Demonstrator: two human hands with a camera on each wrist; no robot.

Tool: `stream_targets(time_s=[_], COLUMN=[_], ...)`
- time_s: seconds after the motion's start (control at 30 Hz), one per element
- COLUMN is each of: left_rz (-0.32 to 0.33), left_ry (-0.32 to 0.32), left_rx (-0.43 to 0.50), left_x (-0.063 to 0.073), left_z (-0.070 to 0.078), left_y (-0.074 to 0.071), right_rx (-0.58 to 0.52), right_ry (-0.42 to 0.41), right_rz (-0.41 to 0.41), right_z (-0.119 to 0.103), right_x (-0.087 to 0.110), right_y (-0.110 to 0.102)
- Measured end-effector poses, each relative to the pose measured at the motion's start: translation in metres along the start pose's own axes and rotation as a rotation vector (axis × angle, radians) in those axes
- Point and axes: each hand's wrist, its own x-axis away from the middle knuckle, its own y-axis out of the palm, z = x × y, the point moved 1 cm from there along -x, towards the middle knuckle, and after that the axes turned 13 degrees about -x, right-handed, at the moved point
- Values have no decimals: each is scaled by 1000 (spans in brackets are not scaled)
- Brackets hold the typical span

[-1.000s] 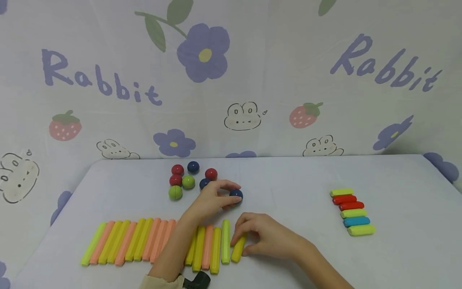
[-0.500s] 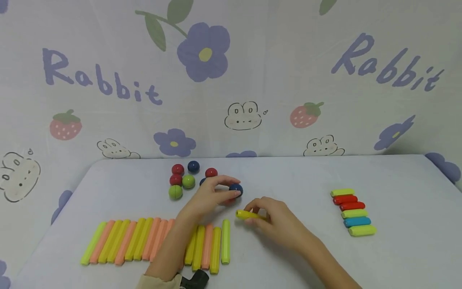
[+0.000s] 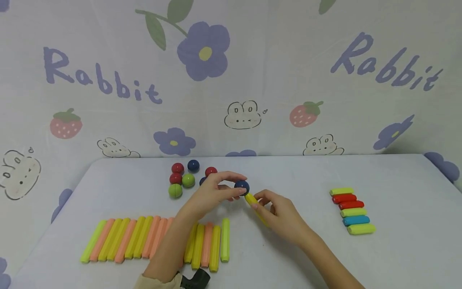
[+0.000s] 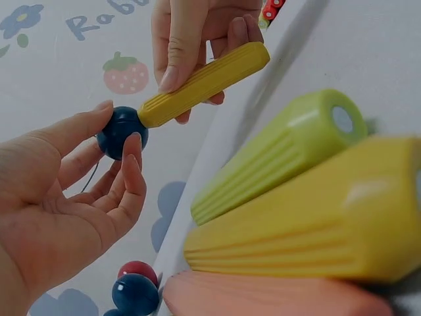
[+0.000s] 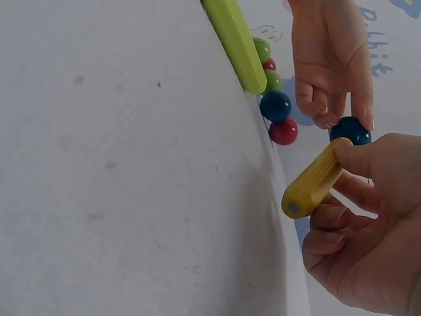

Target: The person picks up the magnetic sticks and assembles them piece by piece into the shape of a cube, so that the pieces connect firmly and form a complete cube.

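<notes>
My left hand point(image 3: 213, 194) pinches a dark blue ball point(image 4: 122, 133) between thumb and fingers, raised off the table. In my right hand point(image 3: 285, 216) is a yellow ribbed stick point(image 4: 204, 84), gripped between thumb and fingers and tilted. The stick's upper end meets the ball's lower side in the head view; the left wrist view shows them touching too. A pale disc shows on the stick's other end in the right wrist view. Nearest my left forearm lies a row of sticks, with a lime stick point(image 3: 225, 240) at its right end. The forearm hides part of that row.
Several red, green and blue balls, among them a green ball point(image 3: 175, 190), sit at the back left, partly behind my left hand. Short coloured sticks, including a blue stick point(image 3: 356, 220), lie in a column on the right of the white table point(image 3: 404, 257). A patterned cloth point(image 3: 274, 72) hangs behind.
My right hand has lifted the yellow stick from beside the lime one, turned it and brought it up to the blue ball. My left hand has raised the ball slightly and moved it right.
</notes>
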Motion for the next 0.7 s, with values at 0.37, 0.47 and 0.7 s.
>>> stream_targets(time_s=[0.37,0.47,0.7], left_rz=[87,144,257], left_ry=[-33,-79,-170], left_rx=[-25,-25,0], left_x=[2,5,8], left_z=[-2,-4,-19], left_y=[-11,-20,-36], right_rx=[-34,-55,-121], right_ry=[65,68,78], right_rz=[50,74,109], right_z=[-5,-5,-2], right_x=[1,0,-2], right_y=[-1,-2,-4])
